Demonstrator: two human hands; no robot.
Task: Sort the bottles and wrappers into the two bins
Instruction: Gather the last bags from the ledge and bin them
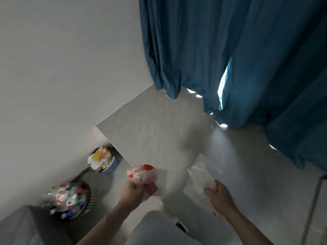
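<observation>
Now my left hand (135, 189) grips a crumpled red-and-white wrapper (142, 174), fingers curled round its lower end so the bulk stands up above my fist. I hold it off the near corner of the table (150, 124), on the side where both bins sit on the floor, which I judge makes for a short carry down and left. My right hand (218, 192) is curled round something pale (210, 184) at the table's right edge; it is too washed out and blurred for me to say whether it is a wrapper or a clear bottle, and a filmy white sheet seems to lie by it.

The blue bin (111, 165), close under the table's left edge, is heaped with paper and wrappers well over its rim, so that looks like the place for what my left hand has. The dark mesh bin (88, 200), nearer to me, holds bottles with coloured caps and labels.

The table edge overhangs the blue bin, so I would have to come in from the open side, and the heap is high enough that a loose drop could slide off. A grey cushion (21, 225) sits just beside the mesh bin. Blue curtains (230, 50) hang behind the table, well apart from my hands.
</observation>
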